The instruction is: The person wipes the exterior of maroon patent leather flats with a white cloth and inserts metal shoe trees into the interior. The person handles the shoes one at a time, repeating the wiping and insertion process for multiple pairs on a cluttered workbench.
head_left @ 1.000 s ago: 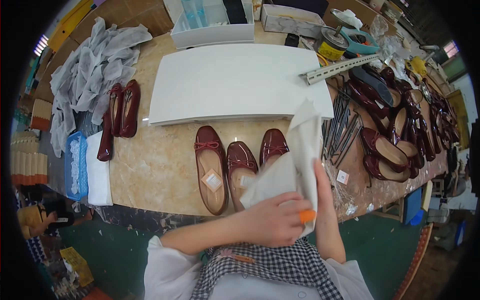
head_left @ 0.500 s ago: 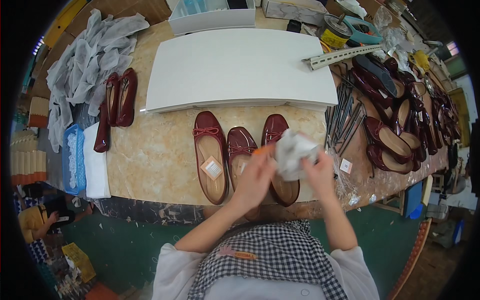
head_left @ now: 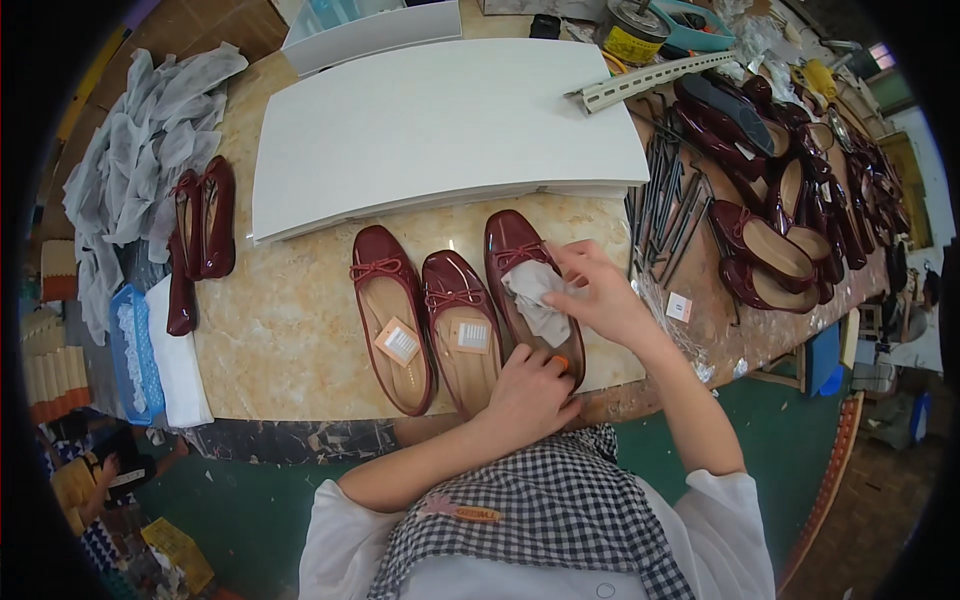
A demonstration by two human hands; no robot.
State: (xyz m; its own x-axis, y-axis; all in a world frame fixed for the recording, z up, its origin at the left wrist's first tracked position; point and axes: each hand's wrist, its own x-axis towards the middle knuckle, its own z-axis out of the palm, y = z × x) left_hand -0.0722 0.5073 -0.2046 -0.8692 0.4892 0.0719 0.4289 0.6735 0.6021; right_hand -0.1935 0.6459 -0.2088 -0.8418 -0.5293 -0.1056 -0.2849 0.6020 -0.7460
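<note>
Three dark red patent ballet flats with bows stand toes away from me at the table's front. The left flat (head_left: 374,250) and the middle flat (head_left: 447,273) each have a price-tag-like card lying inside. Within the right flat (head_left: 512,228) sits a crumpled wad of whitish tissue paper (head_left: 535,290), just behind the bow. My right hand (head_left: 598,292) pinches the wad from its right side, thumb on the paper. At the heel end of that flat, my left hand (head_left: 532,395) curls its fingers round the shoe; a small orange band (head_left: 559,362) shows on one finger.
Behind the flats lies a stack of white sheets (head_left: 440,115) with a perforated metal strip (head_left: 655,82) on its corner. Dark metal rods (head_left: 670,200) and a heap of red flats (head_left: 770,245) are at the right. Grey tissue (head_left: 150,150) and a blue basket (head_left: 130,350) are at the left.
The tissue wad, held above the right flat between both hands, has gone down into that shoe. My left hand has moved down to the heel. The whole view has shifted slightly.
</note>
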